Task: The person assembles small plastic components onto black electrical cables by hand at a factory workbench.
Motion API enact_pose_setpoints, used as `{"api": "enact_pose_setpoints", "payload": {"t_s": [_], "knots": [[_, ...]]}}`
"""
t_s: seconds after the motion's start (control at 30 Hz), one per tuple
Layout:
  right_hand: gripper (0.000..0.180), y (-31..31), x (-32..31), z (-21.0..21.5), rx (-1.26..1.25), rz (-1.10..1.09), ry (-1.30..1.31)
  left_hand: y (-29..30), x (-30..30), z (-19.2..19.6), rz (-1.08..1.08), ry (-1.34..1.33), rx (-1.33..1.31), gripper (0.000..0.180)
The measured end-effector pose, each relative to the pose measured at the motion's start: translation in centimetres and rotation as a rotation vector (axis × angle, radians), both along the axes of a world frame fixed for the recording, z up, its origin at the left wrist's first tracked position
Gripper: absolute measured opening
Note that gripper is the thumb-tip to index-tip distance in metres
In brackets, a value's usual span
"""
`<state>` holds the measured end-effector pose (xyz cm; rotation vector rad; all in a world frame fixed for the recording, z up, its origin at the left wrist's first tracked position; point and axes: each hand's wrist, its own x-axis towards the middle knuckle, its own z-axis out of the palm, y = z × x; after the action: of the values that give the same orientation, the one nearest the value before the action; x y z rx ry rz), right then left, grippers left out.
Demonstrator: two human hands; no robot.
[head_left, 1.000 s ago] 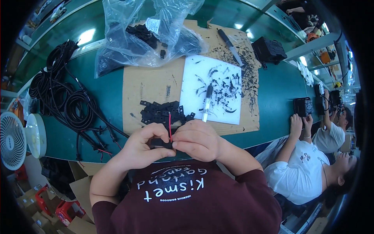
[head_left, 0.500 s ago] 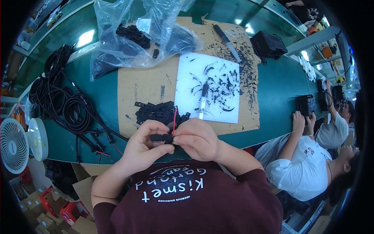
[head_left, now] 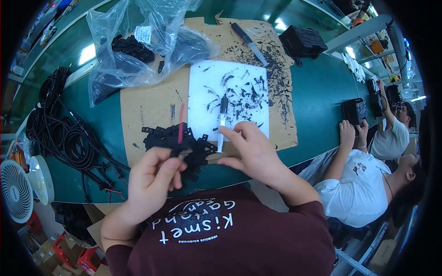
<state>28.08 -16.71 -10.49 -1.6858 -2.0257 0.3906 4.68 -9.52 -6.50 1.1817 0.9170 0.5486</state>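
My left hand pinches a small black part between thumb and fingers. A thin red wire or strip stands up from that part, blurred by motion. Just beyond lies a heap of flat black pieces with holes, partly behind the hand. My right hand is open, thumb and forefinger spread either side of the lower end of a slim clear syringe with black at its upper end. The forefinger's tip is very near or touching it. Under the syringe is a white board smeared black.
Cardboard covers the green bench. A clear bag of black parts is at the back left, coiled black cables at the left. A second syringe and a black box lie behind. A co-worker sits at the right.
My right hand has left the black part and moved right towards the syringe, its fingers opening. My left hand has shifted left and down, still with the part. The whole view has shifted slightly.
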Motion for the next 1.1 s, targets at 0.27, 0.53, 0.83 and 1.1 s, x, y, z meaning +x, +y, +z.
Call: {"api": "enact_pose_setpoints", "payload": {"t_s": [0.27,0.53,0.83,1.1], "knots": [[0.058,0.9,0.0,-0.9,-0.113,0.026,-0.103,3.3,5.6,-4.1,-0.236,0.330,0.151,0.017],[0.057,-1.3,4.3,-0.1,-0.309,0.069,1.390,2.7,4.0,-6.4,-0.135,0.233,0.253,0.012],[0.053,-1.7,4.2,1.7,-0.206,0.705,1.310,1.3,3.8,-3.3,0.131,-0.144,0.323,0.010],[0.049,-1.1,3.0,1.3,-0.134,0.760,1.290,1.1,2.7,-3.3,0.057,-0.122,0.503,0.010]]}}
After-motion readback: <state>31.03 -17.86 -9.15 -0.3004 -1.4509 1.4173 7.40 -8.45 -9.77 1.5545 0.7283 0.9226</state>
